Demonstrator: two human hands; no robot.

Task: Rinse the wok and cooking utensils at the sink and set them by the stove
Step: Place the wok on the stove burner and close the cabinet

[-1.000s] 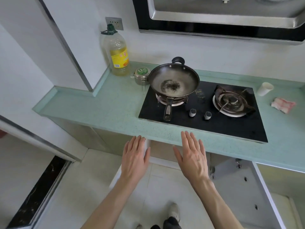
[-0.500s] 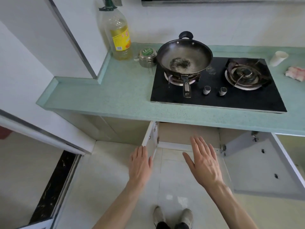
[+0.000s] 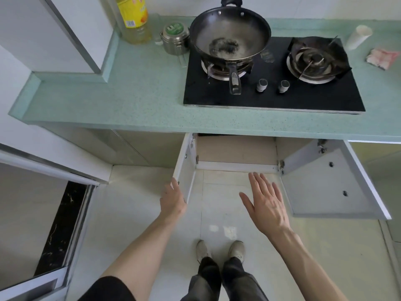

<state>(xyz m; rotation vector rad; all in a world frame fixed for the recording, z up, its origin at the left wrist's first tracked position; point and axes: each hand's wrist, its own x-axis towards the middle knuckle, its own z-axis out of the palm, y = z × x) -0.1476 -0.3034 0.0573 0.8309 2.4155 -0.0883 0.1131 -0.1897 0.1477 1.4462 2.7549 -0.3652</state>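
Wok with a dark scorched patch in its bowl sits on the near-left burner of a black gas hob, its long handle pointing toward the person, well out of reach of either hand and not yet taken to any sink, which is not in view. Below the green counter, a cupboard stands with both doors swung out. The left hand rests against the outer edge of the left cabinet door, its fingers hidden behind the panel, so whether they curl round the edge cannot be told; the placement suggests the hand is there to move or steady the door. The right hand hangs over the floor between the doors, fingers spread and straight, holding nothing. The right cabinet door is folded far back. Beside the wok stand a steel tin with a green lid and an oil bottle; a white cup and a pinkish cloth or wrapper lie at the far right. No cooking utensils can be seen on the counter, which may explain the attention to the cupboard.
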